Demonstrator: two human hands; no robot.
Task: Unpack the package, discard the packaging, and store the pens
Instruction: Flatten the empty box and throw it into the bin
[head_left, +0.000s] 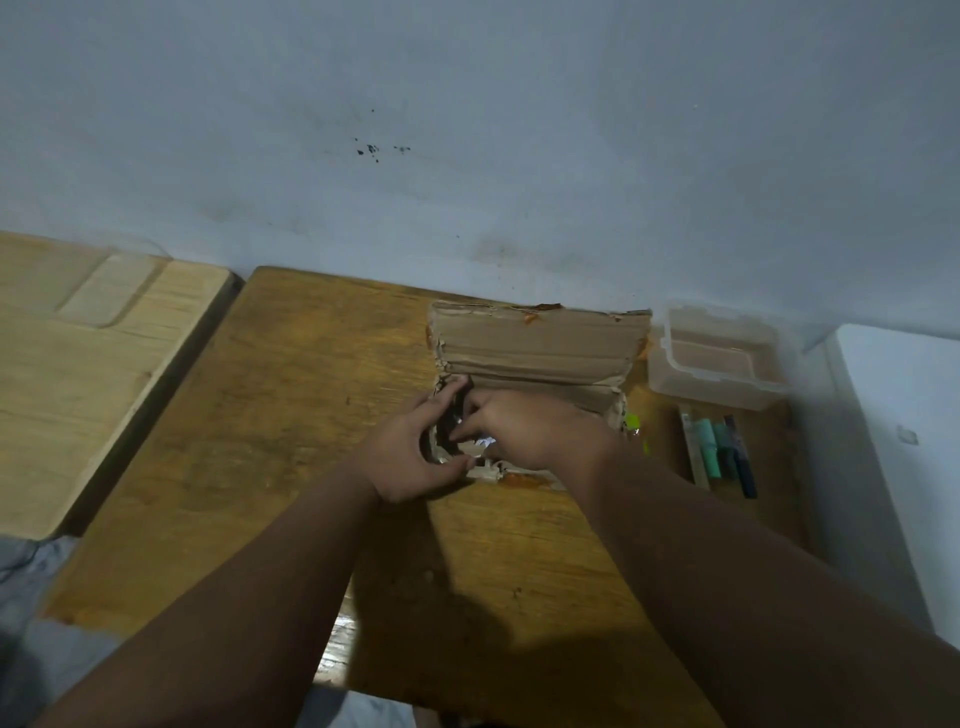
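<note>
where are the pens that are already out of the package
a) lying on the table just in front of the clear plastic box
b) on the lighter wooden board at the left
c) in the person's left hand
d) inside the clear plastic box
a: the pens lie side by side on the table, just on the near side of the clear plastic box, which looks empty.

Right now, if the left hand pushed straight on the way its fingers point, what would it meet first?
Probably the right hand, just beyond the left hand inside the open cardboard package; depth is unclear.
</note>
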